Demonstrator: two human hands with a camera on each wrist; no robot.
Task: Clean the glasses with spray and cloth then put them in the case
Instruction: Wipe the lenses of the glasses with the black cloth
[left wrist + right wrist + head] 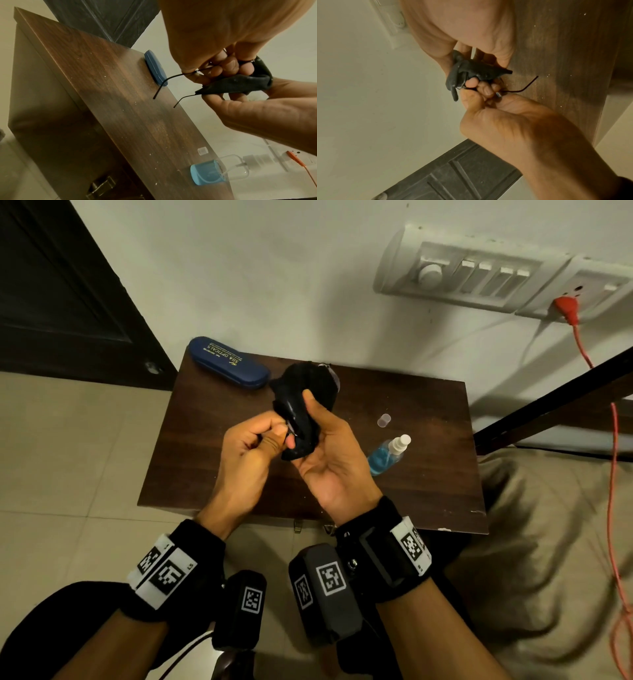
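Above the dark wooden table (191, 446), my left hand (277, 436) pinches the thin black glasses (171, 79) by the frame. Their two temple arms stick out toward the table in the left wrist view. My right hand (320, 419) grips a black cloth (305, 392) bunched round a lens, thumb pressed on top. The cloth hides most of the glasses; one temple (522, 89) shows below it. The blue case (227, 362) lies closed at the table's far left corner. A spray bottle (388, 455) with blue liquid lies on its side at the right, its clear cap (383, 420) off beside it.
A switchboard (479, 273) on the wall carries a red plug (567, 308) whose cord hangs down the right side. A dark door (61, 289) stands at the left. A dark rail (548, 402) and rumpled bedding (548, 525) lie right of the table.
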